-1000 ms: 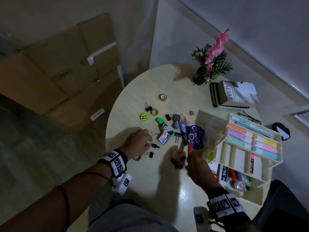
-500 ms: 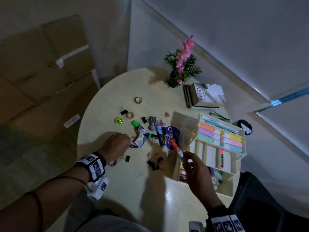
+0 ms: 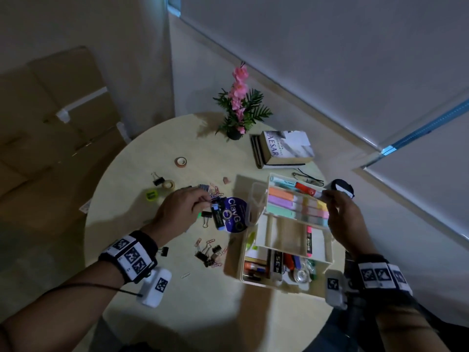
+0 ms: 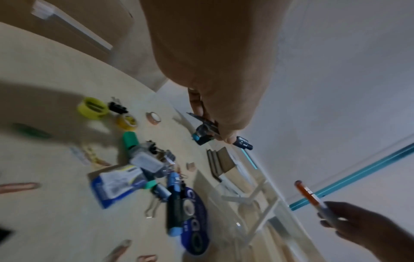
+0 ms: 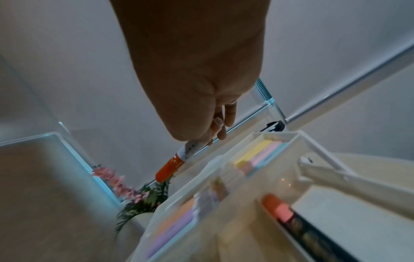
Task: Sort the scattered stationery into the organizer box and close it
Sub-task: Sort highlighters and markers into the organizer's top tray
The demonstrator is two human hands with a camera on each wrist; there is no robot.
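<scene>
Mid-sorting: the right hand (image 3: 340, 212) pinches an orange marker (image 3: 308, 189) above the organizer box (image 3: 327, 252) (lid open); next it needs lowering into a tray slot. The left hand (image 3: 181, 212) pinches a small blue-tipped item (image 4: 202, 137) over the clutter.

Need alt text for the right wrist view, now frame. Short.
The right hand pinches an orange marker by its white end, holding it in the air above the open organizer box. The box's upper tray holds rows of pastel sticky notes; a pink-capped highlighter lies in a nearer slot. A potted pink flower is blurred behind.
</scene>
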